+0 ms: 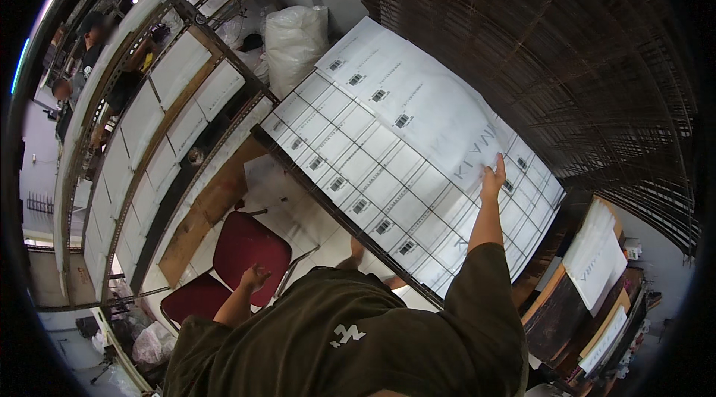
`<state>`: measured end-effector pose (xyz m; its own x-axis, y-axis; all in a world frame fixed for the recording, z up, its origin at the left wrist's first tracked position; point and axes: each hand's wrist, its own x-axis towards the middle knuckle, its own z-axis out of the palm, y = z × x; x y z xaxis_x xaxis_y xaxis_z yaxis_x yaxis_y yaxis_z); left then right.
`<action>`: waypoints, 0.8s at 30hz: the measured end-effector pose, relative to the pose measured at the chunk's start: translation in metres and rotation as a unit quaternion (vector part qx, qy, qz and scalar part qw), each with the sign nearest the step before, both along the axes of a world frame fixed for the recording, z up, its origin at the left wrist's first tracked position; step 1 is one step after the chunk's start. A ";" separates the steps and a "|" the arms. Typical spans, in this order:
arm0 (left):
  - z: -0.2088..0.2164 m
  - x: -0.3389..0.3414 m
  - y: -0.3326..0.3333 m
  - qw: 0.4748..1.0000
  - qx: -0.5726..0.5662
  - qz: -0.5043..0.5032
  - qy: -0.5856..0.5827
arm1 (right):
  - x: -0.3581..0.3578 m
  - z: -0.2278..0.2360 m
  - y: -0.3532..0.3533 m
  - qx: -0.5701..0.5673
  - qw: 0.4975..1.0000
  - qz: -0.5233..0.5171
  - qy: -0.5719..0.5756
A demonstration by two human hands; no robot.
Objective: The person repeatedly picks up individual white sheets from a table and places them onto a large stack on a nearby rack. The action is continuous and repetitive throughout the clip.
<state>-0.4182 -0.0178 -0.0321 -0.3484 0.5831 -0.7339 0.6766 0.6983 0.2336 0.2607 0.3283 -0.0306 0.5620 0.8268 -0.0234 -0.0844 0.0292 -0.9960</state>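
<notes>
At the far left, beyond the metal shelving (112, 117), a co-worker in a dark cap (91, 46) shows, with a second person lower down. White panels (179, 72) line the shelving, and a brown board (205, 214) leans slantwise near it. Next comes a chair (252, 251) with a dark red back and seat, standing on the pale floor. The person's left hand (256, 278) hangs in front of the chair back, bare and holding nothing, its fingers loosely bent and apart. Farther off, a bulging white sack (296, 46) stands near the wall.

In the middle lies a wire rack (356, 233) with a dark rim, its wires crossing white sheets printed with small dark marks. Over its far side lies a large white sheet (418, 91), its surface bowed near the right end. The right hand (492, 177) is stretched out to that end — thumb and fingers somewhat parted; whether they pinch the edge, I cannot tell. Dark wire racks (552, 46) rise above, sloping across the upper right. At the far right, white printed pieces (597, 266) rest on a dark stand.
</notes>
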 end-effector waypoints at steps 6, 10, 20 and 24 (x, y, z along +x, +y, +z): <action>0.037 0.024 0.011 0.998 -0.052 0.007 0.031 | 0.005 -0.004 0.012 -0.054 0.998 -0.014 0.006; 0.025 0.035 0.017 1.000 0.008 -0.026 0.007 | 0.012 -0.013 0.017 -0.043 0.999 -0.021 0.016; 0.008 0.031 0.026 0.999 0.028 -0.020 -0.006 | 0.016 -0.015 0.019 -0.079 0.996 -0.018 -0.040; 0.007 0.035 0.025 1.000 0.021 -0.008 -0.014 | 0.020 -0.024 0.020 -0.081 0.990 -0.055 -0.099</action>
